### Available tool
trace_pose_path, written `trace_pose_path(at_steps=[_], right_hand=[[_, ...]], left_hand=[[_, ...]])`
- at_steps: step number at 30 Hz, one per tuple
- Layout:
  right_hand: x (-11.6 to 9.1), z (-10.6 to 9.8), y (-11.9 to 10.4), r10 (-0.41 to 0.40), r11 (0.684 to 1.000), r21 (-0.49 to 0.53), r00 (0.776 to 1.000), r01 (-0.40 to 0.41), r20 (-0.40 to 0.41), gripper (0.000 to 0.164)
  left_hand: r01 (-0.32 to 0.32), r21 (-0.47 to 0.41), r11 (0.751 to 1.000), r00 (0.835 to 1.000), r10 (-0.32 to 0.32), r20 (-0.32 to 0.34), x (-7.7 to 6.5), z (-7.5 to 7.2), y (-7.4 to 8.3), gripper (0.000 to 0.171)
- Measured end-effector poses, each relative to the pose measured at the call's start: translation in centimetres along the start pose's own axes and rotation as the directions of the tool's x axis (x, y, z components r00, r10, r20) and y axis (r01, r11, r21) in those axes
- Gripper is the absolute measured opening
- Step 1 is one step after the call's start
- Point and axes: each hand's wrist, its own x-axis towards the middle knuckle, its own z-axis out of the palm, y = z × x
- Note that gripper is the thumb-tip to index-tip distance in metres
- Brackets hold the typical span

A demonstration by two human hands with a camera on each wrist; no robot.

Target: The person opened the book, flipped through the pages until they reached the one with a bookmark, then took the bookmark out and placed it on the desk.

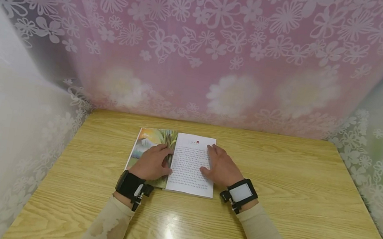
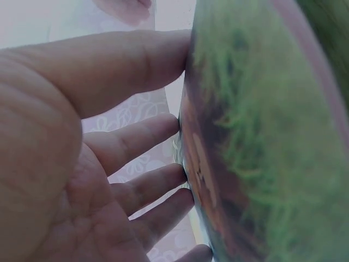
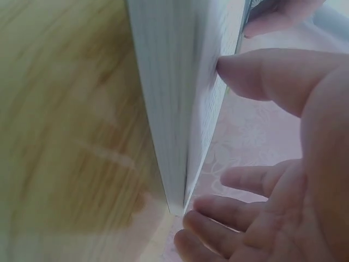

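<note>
A book (image 1: 187,177) lies open on the wooden table, a colourful picture on its left page and printed text on its right. My left hand (image 1: 151,161) rests on the picture page, its thumb near the spine. In the left wrist view, the fingertips and thumb of that hand touch the green and brown picture (image 2: 245,136). Over the right edge of the text page lies my right hand (image 1: 223,167), thumb on the paper and fingers spread. The right wrist view shows the thick stack of page edges (image 3: 169,109) beside the thumb (image 3: 245,73).
The wooden table (image 1: 297,186) stretches out on both sides of the book. A pink flowered curtain (image 1: 202,54) hangs behind it, with pale flowered sheets at the left and right. Each wrist wears a black strap with a small device.
</note>
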Motion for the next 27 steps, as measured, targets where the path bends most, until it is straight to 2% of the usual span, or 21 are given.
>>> trace_pose_path(at_steps=[7, 13, 21, 24, 27], right_hand=[[-0.01, -0.33, -0.02, -0.036, 0.999, -0.034, 0.999, 0.036, 0.008, 0.081], [-0.02, -0.21, 0.07, -0.037, 0.999, -0.033, 0.999, 0.038, 0.016, 0.078], [0.22, 0.13, -0.09, -0.085, 0.995, 0.045, 0.996, 0.086, -0.031, 0.072], [0.28, 0.16, -0.10, -0.060, 0.995, 0.076, 0.997, 0.063, -0.046, 0.074], [0.28, 0.13, -0.14, -0.031, 0.990, 0.134, 0.999, 0.034, -0.029, 0.078]], left_hand=[[0.005, -0.002, 1.000, 1.000, -0.005, -0.011, -0.07, 0.08, 0.16, 0.056], [0.038, -0.013, 0.999, 0.999, -0.038, -0.004, -0.04, 0.45, 0.41, 0.056], [0.044, -0.013, 0.999, 0.999, -0.044, 0.005, -0.11, 0.57, 0.32, 0.056], [0.044, -0.018, 0.999, 0.999, -0.044, 0.006, -0.13, 0.54, 0.39, 0.056], [0.041, -0.021, 0.999, 0.999, -0.041, 0.009, -0.18, 0.47, 0.56, 0.056]])
